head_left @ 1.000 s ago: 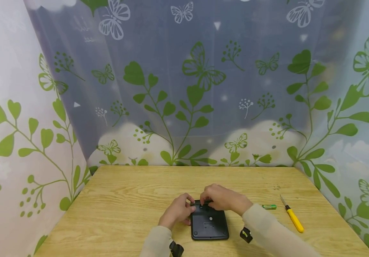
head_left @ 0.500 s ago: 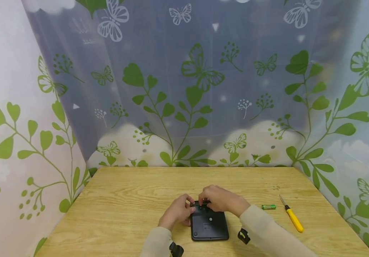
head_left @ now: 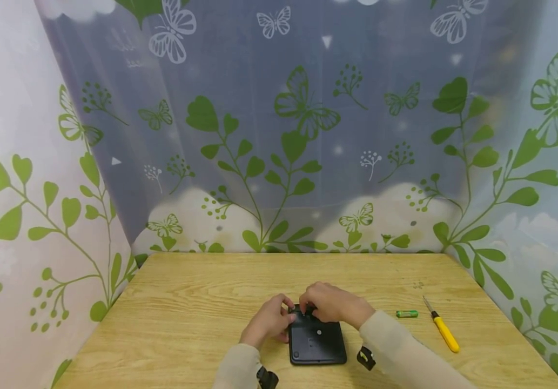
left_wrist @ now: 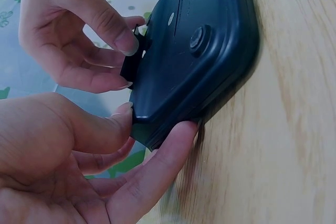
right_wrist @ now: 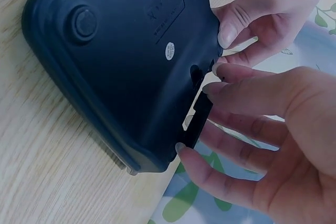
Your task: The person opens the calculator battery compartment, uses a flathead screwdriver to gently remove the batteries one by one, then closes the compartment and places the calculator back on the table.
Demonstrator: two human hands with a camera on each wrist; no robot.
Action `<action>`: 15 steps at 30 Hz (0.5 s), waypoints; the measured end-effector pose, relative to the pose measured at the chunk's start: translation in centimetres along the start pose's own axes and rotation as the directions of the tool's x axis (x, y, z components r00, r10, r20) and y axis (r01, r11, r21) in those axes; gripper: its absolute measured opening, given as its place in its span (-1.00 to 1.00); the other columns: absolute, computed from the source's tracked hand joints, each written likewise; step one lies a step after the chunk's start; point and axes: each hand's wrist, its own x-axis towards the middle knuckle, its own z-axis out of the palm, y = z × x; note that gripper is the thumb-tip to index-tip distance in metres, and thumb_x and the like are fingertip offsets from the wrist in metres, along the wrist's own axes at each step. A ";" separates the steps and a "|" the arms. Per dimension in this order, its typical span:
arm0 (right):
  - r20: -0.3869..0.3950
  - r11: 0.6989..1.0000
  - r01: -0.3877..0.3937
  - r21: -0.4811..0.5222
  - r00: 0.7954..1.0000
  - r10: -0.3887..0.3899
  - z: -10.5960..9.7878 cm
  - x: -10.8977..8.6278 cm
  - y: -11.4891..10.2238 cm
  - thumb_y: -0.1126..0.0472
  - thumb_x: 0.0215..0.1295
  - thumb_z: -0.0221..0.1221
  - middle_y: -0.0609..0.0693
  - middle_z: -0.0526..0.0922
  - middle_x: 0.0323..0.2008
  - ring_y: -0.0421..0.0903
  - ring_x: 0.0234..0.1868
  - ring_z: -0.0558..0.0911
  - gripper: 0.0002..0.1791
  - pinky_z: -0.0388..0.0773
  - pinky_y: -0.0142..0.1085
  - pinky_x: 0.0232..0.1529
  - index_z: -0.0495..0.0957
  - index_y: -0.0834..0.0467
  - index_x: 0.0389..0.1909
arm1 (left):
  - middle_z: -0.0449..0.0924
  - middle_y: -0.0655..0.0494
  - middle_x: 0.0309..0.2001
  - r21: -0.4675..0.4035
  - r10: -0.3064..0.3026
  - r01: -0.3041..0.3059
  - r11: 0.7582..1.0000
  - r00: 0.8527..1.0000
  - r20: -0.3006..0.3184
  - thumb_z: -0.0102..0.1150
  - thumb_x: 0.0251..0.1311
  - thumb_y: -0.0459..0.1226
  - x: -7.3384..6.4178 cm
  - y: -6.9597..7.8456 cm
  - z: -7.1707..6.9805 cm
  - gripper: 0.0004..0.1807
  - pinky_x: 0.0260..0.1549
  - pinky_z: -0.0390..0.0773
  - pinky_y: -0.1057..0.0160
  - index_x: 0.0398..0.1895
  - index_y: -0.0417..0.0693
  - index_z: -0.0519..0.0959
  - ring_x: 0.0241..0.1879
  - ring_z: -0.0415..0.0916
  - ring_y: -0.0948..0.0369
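Observation:
A black calculator [head_left: 316, 346] lies back up on the table, with a round foot and a small round sticker on its underside. My left hand [head_left: 268, 320] grips its far left corner, thumb [left_wrist: 107, 129] on the back and a finger along the side. At the far edge my right hand [head_left: 332, 302] pinches a narrow black battery cover [right_wrist: 201, 116] between thumb and fingers. The cover stands tilted at the edge, and a light gap shows between it and the body in the right wrist view. Fingers hide part of the battery opening.
On the wooden table [head_left: 201, 302], a green battery [head_left: 407, 313] lies right of the calculator. Further right is a yellow-handled screwdriver [head_left: 444, 329], its tip pointing away. Several tiny pieces [head_left: 418, 284] lie behind them. A patterned curtain [head_left: 240, 162] hangs beyond the far edge.
My right hand has shifted slightly left along the calculator's far edge, still holding the cover. The left hand keeps its grip on the corner.

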 end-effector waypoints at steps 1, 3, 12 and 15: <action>-0.002 1.000 0.002 -0.004 1.000 -0.002 0.0 0.0 0.0 0.48 0.26 0.32 -0.01 0.77 -0.21 -0.17 -0.26 0.66 -0.78 0.65 -0.36 -0.23 0.74 0.12 -0.20 | 0.52 -0.08 -0.25 -0.002 -0.001 0.001 1.000 1.000 0.000 0.20 0.43 -0.39 0.0 0.0 0.0 -0.78 -0.60 0.74 0.20 0.06 -0.19 0.48 -0.52 0.59 0.12; -0.008 1.000 0.013 -0.011 1.000 -0.013 0.1 0.1 0.0 0.50 0.25 0.32 -0.01 0.77 -0.22 -0.16 -0.25 0.67 -0.78 0.67 -0.35 -0.21 0.74 0.13 -0.21 | 0.53 -0.08 -0.25 -0.001 0.002 -0.002 1.000 1.000 -0.002 0.20 0.43 -0.39 0.0 0.1 0.0 -0.78 -0.59 0.74 0.20 0.06 -0.19 0.48 -0.52 0.60 0.12; -0.010 0.999 -0.005 -0.040 1.000 0.004 0.4 0.4 0.0 0.49 0.24 0.34 -0.06 0.76 -0.22 -0.22 -0.22 0.68 -0.76 0.70 -0.34 -0.17 0.74 0.09 -0.21 | 0.53 -0.08 -0.26 0.009 0.011 -0.011 1.000 1.000 -0.003 0.19 0.43 -0.40 0.1 0.0 0.0 -0.78 -0.60 0.75 0.18 0.07 -0.22 0.48 -0.53 0.60 0.12; -0.009 0.999 -0.014 -0.041 1.000 0.014 0.5 0.5 -0.1 0.49 0.24 0.33 -0.06 0.77 -0.22 -0.23 -0.24 0.67 -0.76 0.68 -0.37 -0.19 0.74 0.09 -0.23 | 0.53 -0.08 -0.28 0.010 0.005 -0.005 1.000 1.000 -0.005 0.20 0.42 -0.39 0.1 0.0 0.0 -0.78 -0.61 0.74 0.19 0.06 -0.21 0.48 -0.55 0.59 0.13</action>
